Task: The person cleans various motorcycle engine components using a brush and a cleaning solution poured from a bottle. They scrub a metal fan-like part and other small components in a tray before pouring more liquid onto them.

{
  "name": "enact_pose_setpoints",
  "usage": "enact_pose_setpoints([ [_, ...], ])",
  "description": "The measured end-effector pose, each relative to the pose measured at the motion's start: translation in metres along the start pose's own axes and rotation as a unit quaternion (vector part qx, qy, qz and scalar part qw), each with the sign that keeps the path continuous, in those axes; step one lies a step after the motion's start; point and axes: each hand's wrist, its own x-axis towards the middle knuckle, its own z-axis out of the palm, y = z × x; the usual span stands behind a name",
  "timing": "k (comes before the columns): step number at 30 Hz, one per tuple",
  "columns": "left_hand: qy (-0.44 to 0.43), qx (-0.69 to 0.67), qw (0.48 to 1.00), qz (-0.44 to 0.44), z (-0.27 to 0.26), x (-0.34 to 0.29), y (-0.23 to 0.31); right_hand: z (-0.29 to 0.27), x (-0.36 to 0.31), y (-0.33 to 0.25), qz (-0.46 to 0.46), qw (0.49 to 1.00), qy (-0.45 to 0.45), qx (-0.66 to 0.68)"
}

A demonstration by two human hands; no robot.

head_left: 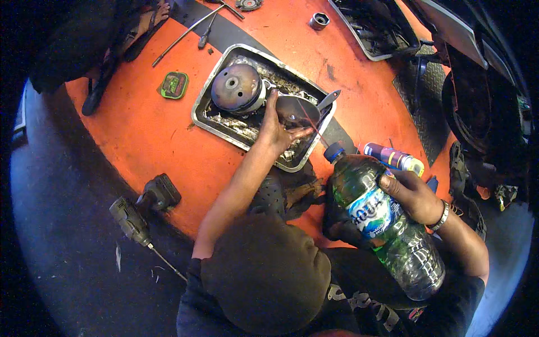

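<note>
My right hand (412,196) is closed around a large clear plastic bottle (404,247) with a blue cap and some green liquid inside. The bottle is tilted, its cap toward the tray. From the cap a thin reddish streak, which looks like a jet of liquid, runs to a round, dark metal bell (297,110). My left hand (275,129) grips this bell at its side, thumb and fingers spread around its edge. Beside it in the dirty metal tray (200,122) lies a larger drum-shaped metal part (238,87) with holes in its face.
A tool handle (328,100) leans on the tray's right rim. A spray can (393,157) lies near the bottle. A green tin (174,85), a screwdriver (206,32) and a socket (319,21) are on the orange floor. A cordless drill (132,219) lies left. Another person's foot (149,22) shows upper left.
</note>
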Motion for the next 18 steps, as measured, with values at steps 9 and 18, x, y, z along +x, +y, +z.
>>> enact_pose_setpoints([
  [9, -0.004, -0.006, 1.000, 0.024, -0.003, 0.000, 0.002, -0.001, 0.002, 0.003, 0.027, 0.999, 0.007, 0.028],
  [18, 0.027, -0.008, 0.999, 0.016, 0.002, 0.000, 0.001, -0.006, 0.003, 0.014, 0.041, 0.998, 0.043, 0.029],
])
